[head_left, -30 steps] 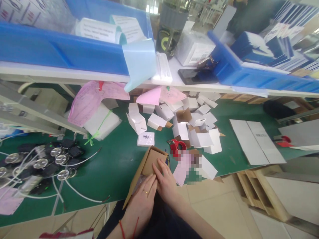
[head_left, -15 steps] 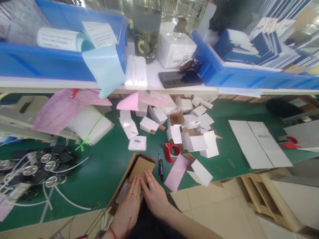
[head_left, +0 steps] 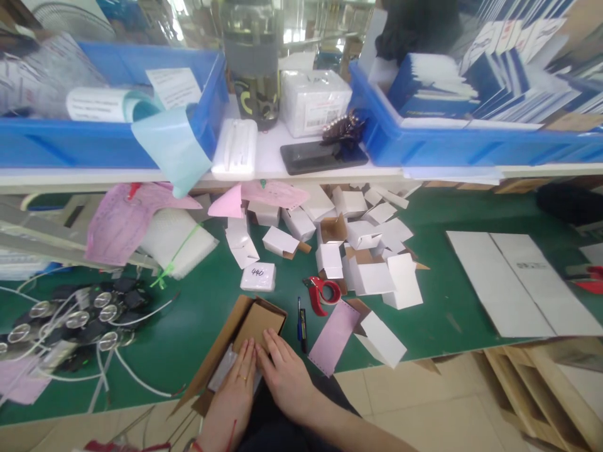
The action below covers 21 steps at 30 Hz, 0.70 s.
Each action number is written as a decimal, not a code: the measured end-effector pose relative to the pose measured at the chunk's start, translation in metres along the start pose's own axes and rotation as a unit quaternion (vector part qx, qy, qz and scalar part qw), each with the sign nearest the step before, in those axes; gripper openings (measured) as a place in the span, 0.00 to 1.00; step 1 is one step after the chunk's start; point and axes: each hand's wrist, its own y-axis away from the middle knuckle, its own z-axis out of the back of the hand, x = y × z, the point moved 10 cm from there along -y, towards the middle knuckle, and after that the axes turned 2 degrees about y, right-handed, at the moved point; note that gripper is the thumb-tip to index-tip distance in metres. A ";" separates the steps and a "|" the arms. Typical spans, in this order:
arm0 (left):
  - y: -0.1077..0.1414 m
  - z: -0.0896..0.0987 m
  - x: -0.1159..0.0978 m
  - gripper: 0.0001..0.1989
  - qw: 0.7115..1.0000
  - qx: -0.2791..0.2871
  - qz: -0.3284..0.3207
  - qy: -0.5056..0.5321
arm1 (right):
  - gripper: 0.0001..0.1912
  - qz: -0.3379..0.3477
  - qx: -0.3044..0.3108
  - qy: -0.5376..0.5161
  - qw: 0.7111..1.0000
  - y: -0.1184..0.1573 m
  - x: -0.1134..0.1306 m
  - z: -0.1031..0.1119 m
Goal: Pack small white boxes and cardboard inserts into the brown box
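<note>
An open cardboard box (head_left: 214, 342) lies at the table's front edge, its long flap folded out to the left. Inside it sits a brown cardboard piece (head_left: 258, 323), with something whitish (head_left: 223, 371) partly seen below it. My left hand (head_left: 239, 376) lies flat over the box, fingers stretched out and touching the brown cardboard. Beside it, my right hand (head_left: 282, 373) rests its outstretched fingers on the same cardboard piece. Neither hand grips anything that I can see. What lies under the palms is hidden.
Right of the box are pens (head_left: 302, 323), a red tape dispenser (head_left: 323, 294) and a pink slip (head_left: 333, 338). Small white boxes (head_left: 370, 276) are heaped behind. Wired black devices (head_left: 78, 320) lie left; a flat white carton (head_left: 522, 282) lies right. A shelf (head_left: 264, 169) overhangs the back.
The view has shifted slightly. The box's left flap now stands further out to the left. Both hands stay flat on the brown cardboard.
</note>
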 end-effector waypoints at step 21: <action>-0.096 0.023 0.022 0.42 0.986 0.131 0.048 0.090 | 0.22 -0.082 -0.025 -0.041 0.995 -0.033 -0.042 0.004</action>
